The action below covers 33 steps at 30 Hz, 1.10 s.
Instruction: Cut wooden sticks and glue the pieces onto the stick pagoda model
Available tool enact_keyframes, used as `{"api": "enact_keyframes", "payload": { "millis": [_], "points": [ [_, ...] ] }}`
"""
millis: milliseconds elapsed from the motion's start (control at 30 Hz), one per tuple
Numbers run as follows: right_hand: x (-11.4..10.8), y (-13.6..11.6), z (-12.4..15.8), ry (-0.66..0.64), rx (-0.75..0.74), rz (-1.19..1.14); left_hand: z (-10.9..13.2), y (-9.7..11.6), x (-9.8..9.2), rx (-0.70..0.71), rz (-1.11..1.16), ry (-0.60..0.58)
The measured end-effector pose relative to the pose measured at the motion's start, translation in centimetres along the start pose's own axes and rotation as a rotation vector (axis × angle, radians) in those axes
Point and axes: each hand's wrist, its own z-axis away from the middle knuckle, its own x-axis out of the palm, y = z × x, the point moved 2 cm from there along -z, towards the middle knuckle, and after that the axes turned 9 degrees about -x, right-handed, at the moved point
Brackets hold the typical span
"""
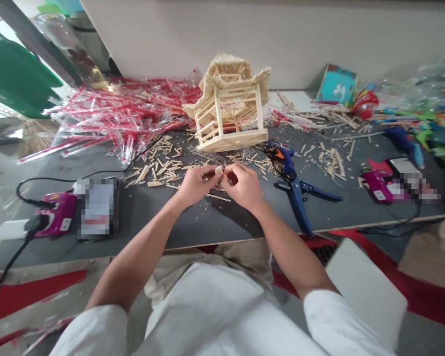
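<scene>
My left hand [196, 184] is closed in a pinch on a small pale wooden piece [218, 170] over the near middle of the table. Right beside it, my right hand [245, 186] has its fingers pinched together close to that piece. What lies between the right fingertips is too small to make out. Just beyond both hands, a model pavilion [239, 140] built of thin wooden sticks stands on the table, its layered roof tilted in view. Short cut sticks [163, 168] lie scattered around the hands. To the right rest blue-handled cutters [300, 202] and a blue glue gun [286, 157].
Red-and-clear plastic wrappers [133, 109] heap at the back left. A phone [97, 207] and a purple power strip [57, 212] with cables sit at the left; another purple strip [378, 187] and phone [411, 175] lie right. A teal box [336, 85] leans against the wall.
</scene>
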Motion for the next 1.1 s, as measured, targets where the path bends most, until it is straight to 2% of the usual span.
{"api": "enact_keyframes", "payload": {
  "millis": [233, 467, 567, 700, 767, 967, 1100],
  "points": [
    [-0.6, -0.4, -0.4, 0.011, 0.144, -0.236, 0.2, 1.3, 0.1, -0.039, 0.175, -0.098],
    [-1.2, 0.3, -0.1, 0.036, 0.241, -0.364, 0.5, 1.1, 0.0, 0.000, 0.060, -0.089],
    [-1.1, 0.6, 0.0, 0.061, 0.235, -0.343, 0.8, 1.2, -0.1, 0.070, -0.099, -0.005],
    [-1.2, 0.5, 0.0, 0.095, 0.204, -0.292, 1.5, 1.9, -0.1, 0.353, -0.434, 0.248],
    [-1.3, 0.2, 0.0, 0.106, 0.171, -0.290, 1.8, 2.1, 0.0, 0.467, -0.520, 0.322],
    [-1.5, -0.7, 0.2, 0.163, 0.136, -0.324, 2.5, 2.4, 0.5, 0.564, -0.506, 0.415],
    [-1.6, -1.1, 0.4, 0.173, 0.099, -0.312, 3.0, 2.9, 1.0, 0.535, -0.391, 0.394]
  ]
}}
